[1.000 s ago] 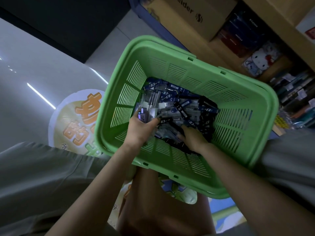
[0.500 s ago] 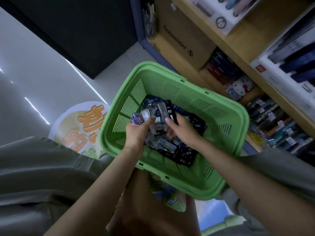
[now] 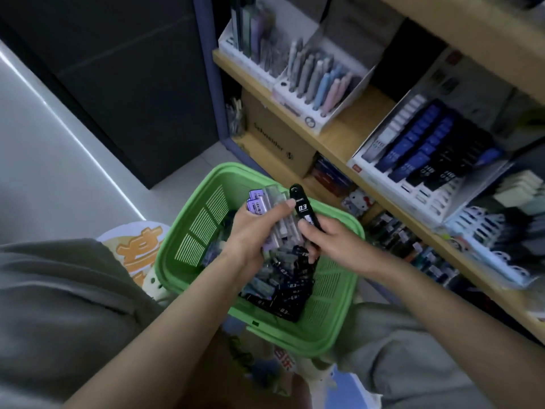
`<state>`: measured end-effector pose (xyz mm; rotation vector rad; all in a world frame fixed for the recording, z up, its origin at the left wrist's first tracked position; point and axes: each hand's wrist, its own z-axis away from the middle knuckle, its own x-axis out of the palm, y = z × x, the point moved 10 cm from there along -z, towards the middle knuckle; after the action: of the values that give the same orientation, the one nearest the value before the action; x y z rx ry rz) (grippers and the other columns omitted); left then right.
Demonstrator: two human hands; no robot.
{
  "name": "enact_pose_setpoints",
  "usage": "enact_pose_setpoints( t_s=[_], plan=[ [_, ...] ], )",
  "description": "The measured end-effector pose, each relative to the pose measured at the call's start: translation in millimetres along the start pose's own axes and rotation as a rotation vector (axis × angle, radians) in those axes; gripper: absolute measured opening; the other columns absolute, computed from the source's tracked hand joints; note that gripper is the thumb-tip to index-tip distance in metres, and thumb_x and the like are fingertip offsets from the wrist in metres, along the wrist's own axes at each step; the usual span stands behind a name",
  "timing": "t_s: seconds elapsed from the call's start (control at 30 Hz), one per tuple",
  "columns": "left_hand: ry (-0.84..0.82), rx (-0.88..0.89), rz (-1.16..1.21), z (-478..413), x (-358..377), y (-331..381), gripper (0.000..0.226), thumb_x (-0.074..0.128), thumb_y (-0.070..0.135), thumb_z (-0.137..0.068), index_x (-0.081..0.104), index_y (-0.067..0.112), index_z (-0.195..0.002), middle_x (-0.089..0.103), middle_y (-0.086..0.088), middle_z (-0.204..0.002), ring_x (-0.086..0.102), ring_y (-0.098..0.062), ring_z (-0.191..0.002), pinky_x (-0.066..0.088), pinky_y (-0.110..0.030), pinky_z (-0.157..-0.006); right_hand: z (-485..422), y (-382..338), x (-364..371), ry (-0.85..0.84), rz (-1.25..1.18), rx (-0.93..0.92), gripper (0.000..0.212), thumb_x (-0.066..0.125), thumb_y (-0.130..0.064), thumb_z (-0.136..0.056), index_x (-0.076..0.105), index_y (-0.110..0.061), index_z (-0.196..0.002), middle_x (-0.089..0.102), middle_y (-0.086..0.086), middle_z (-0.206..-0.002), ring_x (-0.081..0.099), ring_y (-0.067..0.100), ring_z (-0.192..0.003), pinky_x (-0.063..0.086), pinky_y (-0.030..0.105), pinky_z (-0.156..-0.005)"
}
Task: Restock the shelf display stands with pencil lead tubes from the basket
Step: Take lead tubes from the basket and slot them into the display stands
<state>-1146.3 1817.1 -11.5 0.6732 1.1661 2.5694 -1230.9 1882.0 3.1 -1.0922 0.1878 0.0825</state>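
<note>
Pencil lead tubes (image 3: 280, 283) are lying heaped in the green basket (image 3: 188, 202), which is resting on the person's lap, but a share of them is now coming out. A second ago both hands were digging low in the heap; now they are lifting clear of it. The left hand (image 3: 250, 234) is gripping a bundle of clear and purple-labelled tubes (image 3: 262, 202), fingers curled round them and thumb pressing across the top. The right hand (image 3: 336, 243) is pinching a single black tube (image 3: 303, 208) marked 0.3 by its lower end, holding it upright just beside the bundle. The view is also swinging up toward the wooden shelf (image 3: 339, 137), bringing a white display stand (image 3: 380, 180) of blue and black tubes into sight. Sorting seems to be giving way to stocking: the black tube probably belongs in that stand's dark rows, though which slot cannot be told.
</note>
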Motion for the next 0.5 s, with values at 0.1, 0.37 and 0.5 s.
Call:
enact_pose_setpoints(
  t_s=[0.1,0.37,0.5],
  plan=[
    [-0.029,0.021,-0.001,7.6,18.9,11.3,0.017,0.075,0.016,-0.078,0.062,0.012,-0.087,0.068,-0.005,-0.072,0.066,-0.018,-0.062,0.057,-0.031,-0.062,20.2,-14.0,-25.8,0.128,0.023,-0.052,0.014,0.040,-0.031,-0.100,0.040,-0.031,-0.114,0.056,-0.004,-0.075,0.050,0.010,-0.060,0.049,0.030,-0.066],
    [-0.118,0.125,-0.027,26.9,67.2,48.5,0.029,0.077,0.013,-0.074,0.063,0.009,-0.098,0.072,-0.004,-0.078,0.068,-0.017,-0.067,0.057,-0.030,-0.065,56.8,-49.3,-65.2,0.337,-0.072,-0.117,0.014,0.045,-0.021,-0.098,0.058,-0.024,-0.100,0.061,0.001,-0.078,0.060,0.009,-0.060,0.057,0.033,-0.067],
    [-0.130,0.163,-0.071,33.5,83.6,64.0,0.028,0.077,0.013,-0.075,0.066,0.006,-0.100,0.073,-0.008,-0.084,0.068,-0.021,-0.073,0.057,-0.033,-0.068,71.1,-69.0,-69.3,0.319,-0.140,-0.122,0.019,0.040,-0.021,-0.100,0.056,-0.018,-0.108,0.065,0.004,-0.089,0.064,0.014,-0.067,0.058,0.027,-0.069]
  ],
)
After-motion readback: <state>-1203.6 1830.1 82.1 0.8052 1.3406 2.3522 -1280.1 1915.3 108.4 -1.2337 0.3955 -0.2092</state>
